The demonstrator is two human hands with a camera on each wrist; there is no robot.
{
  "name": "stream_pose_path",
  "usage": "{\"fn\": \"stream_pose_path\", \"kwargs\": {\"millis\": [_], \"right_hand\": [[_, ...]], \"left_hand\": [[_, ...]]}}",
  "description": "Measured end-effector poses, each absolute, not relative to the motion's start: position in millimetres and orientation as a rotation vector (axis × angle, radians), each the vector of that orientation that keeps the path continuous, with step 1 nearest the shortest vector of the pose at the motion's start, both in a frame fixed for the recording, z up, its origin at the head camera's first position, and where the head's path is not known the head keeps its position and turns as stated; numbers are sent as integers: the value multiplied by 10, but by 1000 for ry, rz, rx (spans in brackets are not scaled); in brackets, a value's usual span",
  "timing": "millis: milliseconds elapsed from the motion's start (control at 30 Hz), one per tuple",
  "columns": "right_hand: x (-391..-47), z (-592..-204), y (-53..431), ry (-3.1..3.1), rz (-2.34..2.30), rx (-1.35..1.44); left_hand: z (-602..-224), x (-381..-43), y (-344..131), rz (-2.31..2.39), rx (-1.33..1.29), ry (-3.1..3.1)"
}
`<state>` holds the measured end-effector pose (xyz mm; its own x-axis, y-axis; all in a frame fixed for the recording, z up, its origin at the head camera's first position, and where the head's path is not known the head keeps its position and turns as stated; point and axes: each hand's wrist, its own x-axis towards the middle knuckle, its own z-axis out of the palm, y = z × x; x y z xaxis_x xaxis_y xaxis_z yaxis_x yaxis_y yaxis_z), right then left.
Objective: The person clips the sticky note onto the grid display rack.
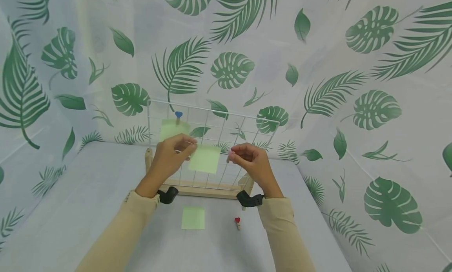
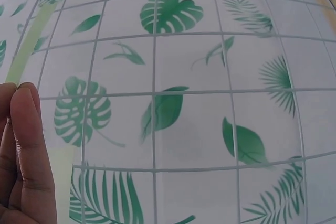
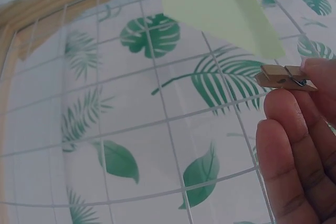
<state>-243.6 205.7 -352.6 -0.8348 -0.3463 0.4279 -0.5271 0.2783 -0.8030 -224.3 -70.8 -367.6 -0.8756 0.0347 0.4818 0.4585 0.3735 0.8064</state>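
Note:
My left hand [image 1: 174, 154] pinches a pale green sticky note [image 1: 205, 158] by its left edge, in front of the white wire grid [image 1: 208, 135]. On the other side of the note, my right hand [image 1: 253, 162] holds a small wooden clothespin [image 3: 283, 77] between thumb and fingers; the clothespin and note are apart. A second green note [image 1: 171, 128] hangs at the grid's upper left under a clothespin with a blue heart [image 1: 179, 115]. In the left wrist view the held note [image 2: 29, 45] shows nearly edge-on.
On the white table lie another green note [image 1: 193, 218] and a clothespin with a red heart [image 1: 237, 221]. The grid stands in a wooden base [image 1: 205, 191]. Behind it hangs a leaf-patterned sheet [image 1: 268, 48]. Black wrist cameras [image 1: 250, 199] sit on both wrists.

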Motion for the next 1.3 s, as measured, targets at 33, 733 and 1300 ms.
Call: {"fn": "stream_pose_path", "kwargs": {"millis": [33, 733, 1300], "right_hand": [[-2443, -3520, 2053, -2370, 1591, 821], [-2564, -3382, 1931, -2348, 1466, 840], [-2638, -3241, 1839, -2345, 1394, 820]], "left_hand": [[-3670, -2247, -705, -1511, -424, -2256], [-3648, -2383, -640, -1554, -372, -2215], [-3648, -2489, -600, -1553, -359, -2149]]}}
